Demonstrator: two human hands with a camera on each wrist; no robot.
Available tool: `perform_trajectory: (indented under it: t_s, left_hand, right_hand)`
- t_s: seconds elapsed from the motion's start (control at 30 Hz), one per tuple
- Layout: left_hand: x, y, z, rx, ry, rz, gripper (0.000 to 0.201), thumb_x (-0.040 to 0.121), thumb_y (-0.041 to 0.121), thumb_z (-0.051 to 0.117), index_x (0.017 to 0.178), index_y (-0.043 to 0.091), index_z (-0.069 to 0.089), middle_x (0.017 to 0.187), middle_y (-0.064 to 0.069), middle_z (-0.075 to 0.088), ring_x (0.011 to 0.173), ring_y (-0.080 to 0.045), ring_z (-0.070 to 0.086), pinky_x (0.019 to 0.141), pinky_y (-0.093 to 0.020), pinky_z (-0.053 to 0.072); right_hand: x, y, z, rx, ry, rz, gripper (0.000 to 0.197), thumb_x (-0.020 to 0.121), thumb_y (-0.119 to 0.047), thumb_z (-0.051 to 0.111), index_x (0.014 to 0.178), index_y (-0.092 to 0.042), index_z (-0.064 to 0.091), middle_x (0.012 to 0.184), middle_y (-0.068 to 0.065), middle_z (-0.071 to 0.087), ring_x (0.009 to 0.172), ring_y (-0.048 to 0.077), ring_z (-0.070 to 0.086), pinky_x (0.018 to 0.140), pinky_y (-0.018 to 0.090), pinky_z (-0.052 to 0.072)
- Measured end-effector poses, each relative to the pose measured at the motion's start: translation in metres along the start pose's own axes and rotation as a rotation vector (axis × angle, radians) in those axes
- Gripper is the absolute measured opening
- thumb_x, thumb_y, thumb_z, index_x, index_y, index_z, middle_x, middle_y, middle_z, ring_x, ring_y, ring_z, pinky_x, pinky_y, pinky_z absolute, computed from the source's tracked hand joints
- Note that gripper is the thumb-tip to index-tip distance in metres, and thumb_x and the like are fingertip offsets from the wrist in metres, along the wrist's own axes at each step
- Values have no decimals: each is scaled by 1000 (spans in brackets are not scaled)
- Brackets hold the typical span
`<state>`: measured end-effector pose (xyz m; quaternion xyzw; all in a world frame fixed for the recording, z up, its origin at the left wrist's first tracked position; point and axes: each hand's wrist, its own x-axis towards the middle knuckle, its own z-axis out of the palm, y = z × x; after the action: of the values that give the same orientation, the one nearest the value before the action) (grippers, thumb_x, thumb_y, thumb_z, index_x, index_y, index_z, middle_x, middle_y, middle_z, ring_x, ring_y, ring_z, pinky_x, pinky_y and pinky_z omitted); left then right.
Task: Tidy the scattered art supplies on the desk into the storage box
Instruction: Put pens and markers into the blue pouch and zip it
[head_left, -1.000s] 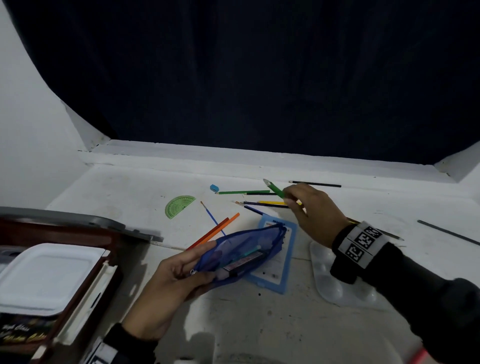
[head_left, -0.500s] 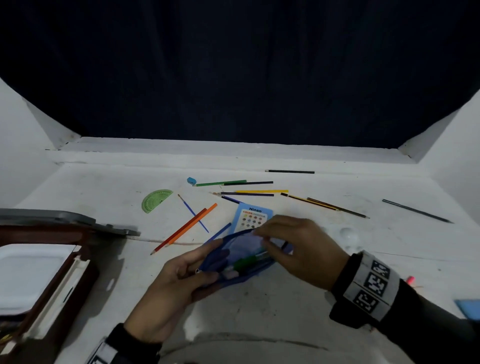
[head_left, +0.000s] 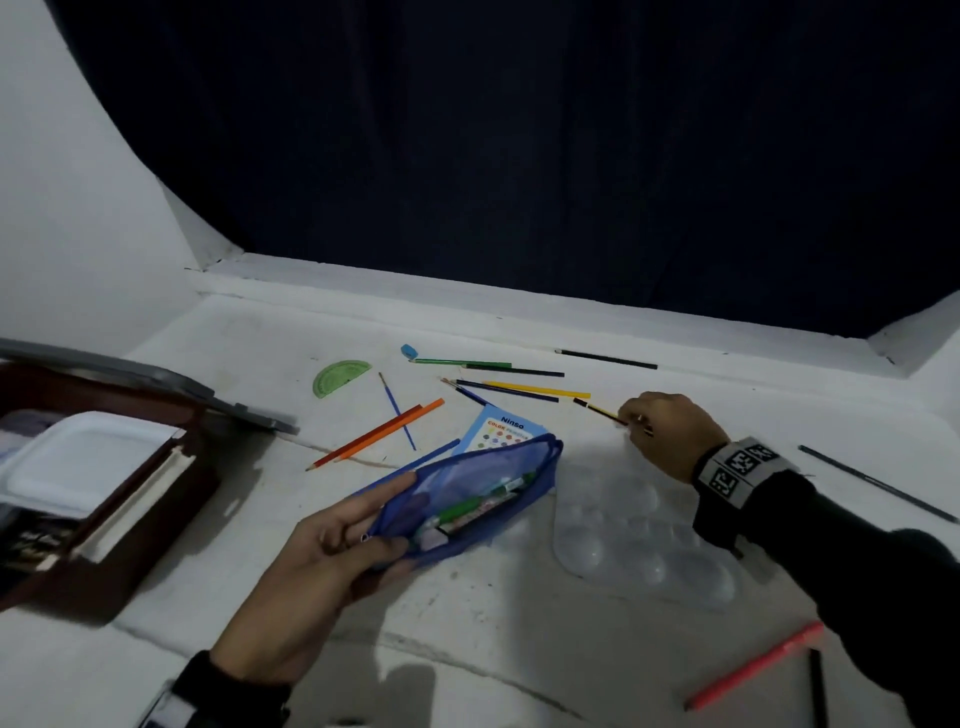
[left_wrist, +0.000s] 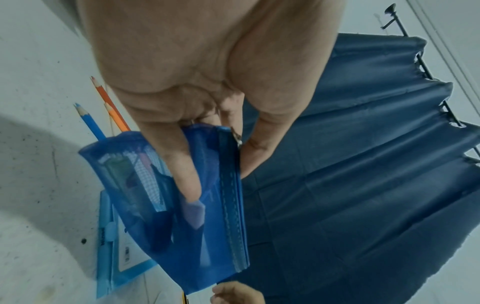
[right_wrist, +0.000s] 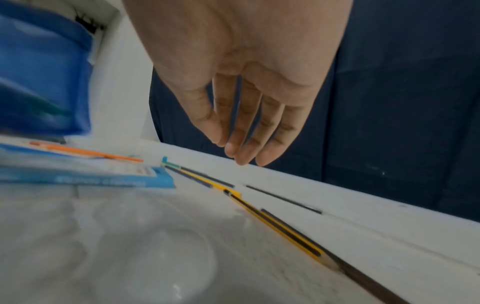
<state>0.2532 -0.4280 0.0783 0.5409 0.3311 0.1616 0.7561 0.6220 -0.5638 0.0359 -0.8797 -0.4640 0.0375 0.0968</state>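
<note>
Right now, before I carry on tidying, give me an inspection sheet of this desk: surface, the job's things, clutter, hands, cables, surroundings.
Surface: white desk, scuffed and speckled.
Job's things: blue mesh pouch with pens inside; open storage box at the left, holding a white tray; orange pencils, striped pencil, green protractor, clear palette, pencil pack and pink pen loose on the desk.
Clutter: nothing seen beyond the supplies.
Hands: left hand grips the pouch; right hand is open over the striped pencil, not gripping it.
Cables: nothing seen.
Surroundings: dark blue curtain behind, white walls at the sides.
</note>
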Motion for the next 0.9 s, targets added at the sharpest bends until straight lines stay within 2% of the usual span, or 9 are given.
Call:
perform_trajectory:
  t_s: [0.13, 0.2, 0.37, 0.53, 0.7, 0.8, 0.9]
  left_hand:
    - [-13, -8, 15, -24, 69, -5, 52, 86, -15, 54, 124, 18, 68, 118, -5, 73, 111, -23, 68, 93, -40, 54]
    - [-18, -13, 22, -13, 107, -1, 51, 87, -15, 53, 123, 19, 68, 116, -2, 73, 110, -22, 69, 91, -38, 56]
    - [-26, -19, 39, -34, 179, 14, 49, 88, -14, 54, 122, 18, 69, 117, -2, 73, 107, -22, 70, 88, -37, 58]
    - [-29, -24, 56, -35, 219, 31, 50, 88, -13, 53, 123, 19, 68, 117, -3, 73, 108, -21, 70, 89, -38, 57]
    - [-29, -26, 71, -22, 236, 20, 46, 90, -10, 53, 121, 20, 69, 116, -2, 74, 107, -22, 70, 87, -37, 58]
    - [-28, -26, 74, -9, 231, 7, 45, 90, -8, 55, 120, 21, 70, 115, -2, 74, 106, -23, 70, 86, -38, 59]
    - [-26, -26, 74, -2, 220, -6, 46, 90, -9, 55, 120, 21, 70, 115, -2, 74, 105, -23, 71, 84, -36, 60]
  right_hand:
    - [22, 18, 13, -97, -205, 33, 41, 97, -15, 42, 137, -18, 49, 131, 9, 53, 118, 29, 51, 94, 35, 43]
    - [30, 26, 18, -120, -250, 9, 45, 96, -15, 43, 141, -18, 42, 133, 11, 49, 120, 30, 49, 96, 35, 42]
    - [45, 32, 27, -211, -227, -54, 36, 92, -9, 44, 124, -19, 56, 117, 9, 48, 107, 28, 51, 83, 33, 45]
    - [46, 29, 31, -264, -183, -67, 26, 98, -19, 42, 122, -12, 47, 125, 9, 43, 114, 30, 45, 86, 38, 43]
    - [43, 20, 32, -317, -164, -75, 30, 92, -7, 41, 121, -9, 47, 123, 11, 43, 112, 30, 48, 74, 35, 39]
    - [36, 7, 24, -275, -82, -112, 32, 92, -6, 41, 124, -9, 45, 119, 11, 51, 106, 30, 54, 69, 34, 37]
    - [21, -18, 4, -95, 76, -208, 22, 97, -12, 41, 119, -13, 43, 108, 9, 61, 87, 32, 61, 64, 34, 42]
